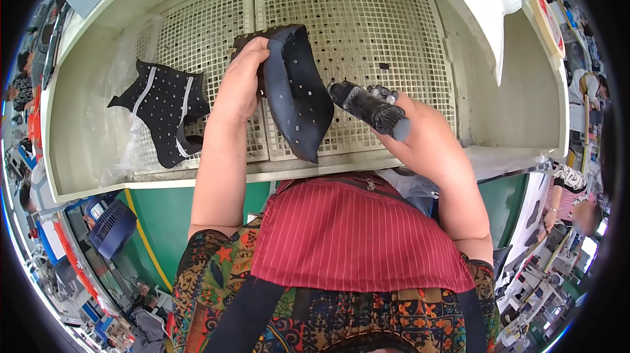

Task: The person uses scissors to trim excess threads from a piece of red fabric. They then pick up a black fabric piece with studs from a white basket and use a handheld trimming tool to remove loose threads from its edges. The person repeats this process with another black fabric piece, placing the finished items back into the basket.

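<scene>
**Shoe upper held up before the spray gun**

Shoe upper (296, 90), a dark navy piece that looks like soft leather or suede, hangs from the left hand (241, 84) above the perforated worktop (367, 18) of a white booth. That hand's grip is clenched on the piece's top edge, so it droops in a curved, pointed tongue shape, dotted with small pale studs or holes. The right hand (426, 136) grasps a black spray gun (367, 109), grimy and rough-surfaced, its nozzle end pointing toward the hanging piece and close beside it.

Judging by how things lie, the work seems mid-way: a second upper (165, 111), black with white dots and pale stripes, lies flat to the left on the grid over a sheet of clear plastic (128, 149), apart from both hands. Whether it is finished I cannot tell. The held piece shows no visible wet coating. The grid is stiff white mesh with square holes.
</scene>
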Demonstrator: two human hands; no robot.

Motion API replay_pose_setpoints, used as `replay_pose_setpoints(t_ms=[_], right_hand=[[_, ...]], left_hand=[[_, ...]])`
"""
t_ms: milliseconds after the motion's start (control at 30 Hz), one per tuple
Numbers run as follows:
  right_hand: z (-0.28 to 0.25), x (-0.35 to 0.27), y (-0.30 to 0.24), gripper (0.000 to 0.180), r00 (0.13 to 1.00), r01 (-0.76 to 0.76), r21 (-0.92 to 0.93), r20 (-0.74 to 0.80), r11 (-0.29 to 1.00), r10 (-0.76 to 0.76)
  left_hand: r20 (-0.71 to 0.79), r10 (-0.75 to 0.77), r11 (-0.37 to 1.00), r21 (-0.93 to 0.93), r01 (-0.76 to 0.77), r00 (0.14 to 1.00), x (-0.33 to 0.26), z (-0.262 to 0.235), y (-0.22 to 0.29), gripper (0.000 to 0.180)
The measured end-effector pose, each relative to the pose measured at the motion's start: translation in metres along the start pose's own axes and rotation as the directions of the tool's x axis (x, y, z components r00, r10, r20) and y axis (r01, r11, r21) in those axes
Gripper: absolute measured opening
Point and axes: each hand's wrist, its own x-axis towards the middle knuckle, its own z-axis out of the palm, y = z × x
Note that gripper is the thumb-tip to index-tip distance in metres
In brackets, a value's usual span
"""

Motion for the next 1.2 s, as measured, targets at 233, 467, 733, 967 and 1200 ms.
replay_pose_setpoints(t_ms=[233,467,733,967,1200], right_hand=[[0.006,0.014,0.0,0.036,0.996,-0.036,0.196,-0.071,0.98,0.05],[-0.001,-0.003,0.006,0.036,0.998,-0.052,0.123,0.042,0.991,0.048],[-0.015,-0.048,0.007,0.033,0.993,0.023,0.017,0.117,1.0,-0.025],[-0.003,-0.046,0.014,0.032,0.998,-0.068,0.153,0.02,0.986,0.066],[-0.01,-0.078,0.013,0.029,0.995,-0.102,0.09,0.018,0.991,0.1]], left_hand=[[-0.043,0.016,0.995,0.101,-0.012,0.999,-0.024,0.01,-0.01,0.022],[-0.074,0.01,0.994,0.106,-0.002,0.997,-0.042,0.012,-0.029,0.022],[-0.114,0.001,0.994,0.111,0.011,0.993,-0.055,0.016,-0.039,0.023],[-0.164,-0.031,0.991,0.126,0.052,0.986,-0.062,0.018,-0.044,0.025],[-0.201,-0.016,0.992,0.119,0.041,0.979,-0.065,0.021,-0.045,0.022]])
